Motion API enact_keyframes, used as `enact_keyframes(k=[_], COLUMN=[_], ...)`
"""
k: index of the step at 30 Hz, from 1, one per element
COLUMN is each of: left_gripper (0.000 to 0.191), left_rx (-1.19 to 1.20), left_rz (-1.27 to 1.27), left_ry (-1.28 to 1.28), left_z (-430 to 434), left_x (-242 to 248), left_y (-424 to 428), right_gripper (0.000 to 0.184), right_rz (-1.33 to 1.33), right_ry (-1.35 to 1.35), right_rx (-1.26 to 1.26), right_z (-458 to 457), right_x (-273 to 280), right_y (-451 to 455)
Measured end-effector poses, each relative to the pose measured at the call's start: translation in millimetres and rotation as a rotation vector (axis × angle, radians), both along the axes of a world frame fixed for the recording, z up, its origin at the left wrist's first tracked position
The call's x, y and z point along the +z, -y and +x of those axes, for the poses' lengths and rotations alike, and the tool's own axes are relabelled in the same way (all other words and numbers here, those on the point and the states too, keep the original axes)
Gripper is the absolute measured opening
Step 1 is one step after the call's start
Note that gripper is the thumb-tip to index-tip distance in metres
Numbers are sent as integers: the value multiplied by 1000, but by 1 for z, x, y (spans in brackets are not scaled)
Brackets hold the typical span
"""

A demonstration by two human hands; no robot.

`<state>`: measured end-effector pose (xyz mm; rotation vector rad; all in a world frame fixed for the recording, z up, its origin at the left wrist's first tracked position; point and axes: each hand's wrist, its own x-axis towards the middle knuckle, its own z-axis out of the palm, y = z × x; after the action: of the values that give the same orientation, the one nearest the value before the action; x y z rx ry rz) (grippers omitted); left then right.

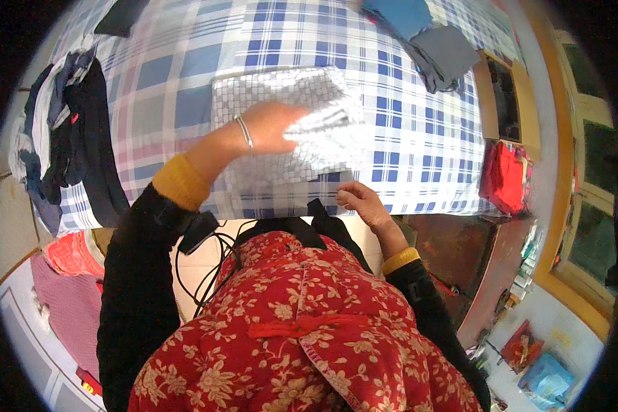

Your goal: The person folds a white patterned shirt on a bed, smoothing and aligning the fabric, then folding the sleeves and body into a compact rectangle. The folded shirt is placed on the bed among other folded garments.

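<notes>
A grey-and-white checked piece of cloth [273, 90] lies partly folded on a plaid bedsheet [180, 31] before me. Across its middle rests my left hand [270, 129], a silver bangle on the wrist. Cloth creases run out from between the thumb and fingers, but blur and glare hide whether they pinch it. My right hand [363, 203] hovers by the near edge of the bed, below the cloth's right corner. Its fingers are loosely curled and apart, with nothing visible in them.
Dark and white clothes [72, 123] are heaped at the left. At far right are grey folded clothing [445, 51], an open cardboard box [525, 103] and a red bundle [504, 175]. A wooden cabinet [453, 252] stands right; black cables [206, 278] hang near my left arm.
</notes>
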<state>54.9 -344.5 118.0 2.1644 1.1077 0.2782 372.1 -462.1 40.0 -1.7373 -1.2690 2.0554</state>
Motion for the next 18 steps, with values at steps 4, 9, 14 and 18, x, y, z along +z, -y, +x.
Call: enact_keyframes(k=[4, 9, 14, 18], left_gripper=[40, 52, 65, 73], left_rx=[-70, 32, 256, 327], left_rz=[84, -125, -616, -894], left_ry=[117, 388, 768, 863], left_z=[34, 93, 201, 301], left_x=[40, 47, -1, -29], left_y=[12, 1, -9, -30], right_gripper=[37, 46, 61, 51], right_rz=[-17, -29, 198, 383], right_ry=[-123, -109, -38, -141], right_rx=[16, -80, -78, -154], right_z=[9, 40, 94, 145], right_x=[-2, -4, -21, -36], right_y=[5, 3, 0, 12])
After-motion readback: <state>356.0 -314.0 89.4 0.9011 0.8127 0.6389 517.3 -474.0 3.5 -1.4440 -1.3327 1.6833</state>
